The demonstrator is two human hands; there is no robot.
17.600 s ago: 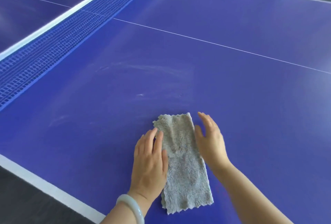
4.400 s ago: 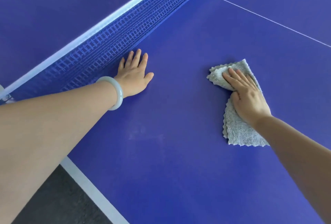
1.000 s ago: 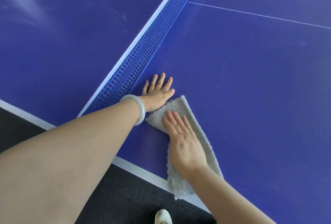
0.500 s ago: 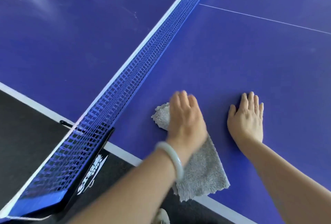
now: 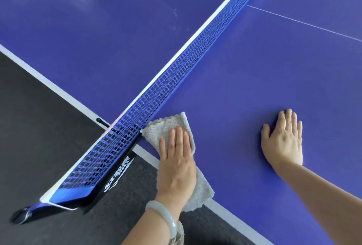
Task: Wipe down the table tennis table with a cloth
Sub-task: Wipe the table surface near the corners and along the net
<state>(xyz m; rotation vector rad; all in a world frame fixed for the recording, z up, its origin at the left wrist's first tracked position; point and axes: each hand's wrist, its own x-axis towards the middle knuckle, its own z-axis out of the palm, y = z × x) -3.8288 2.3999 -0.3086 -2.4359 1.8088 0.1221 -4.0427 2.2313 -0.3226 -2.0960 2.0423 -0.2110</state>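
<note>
1. The grey fluffy rectangular cloth [image 5: 168,127] is pressed flat by the left hand [image 5: 176,166], fingers straight, at the blue table tennis table [image 5: 254,80] edge beside the blue mesh net [image 5: 156,92].
2. The right hand [image 5: 284,145] is laid flat on the table, fingers extended, well apart from the cloth.

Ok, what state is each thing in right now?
Cloth: lying flat by the net, near end over the table edge.
Left hand: flat, pressing the cloth.
Right hand: flat on the bare table.
Net: upright, stretched.
Bracelet: on the left wrist.
</note>
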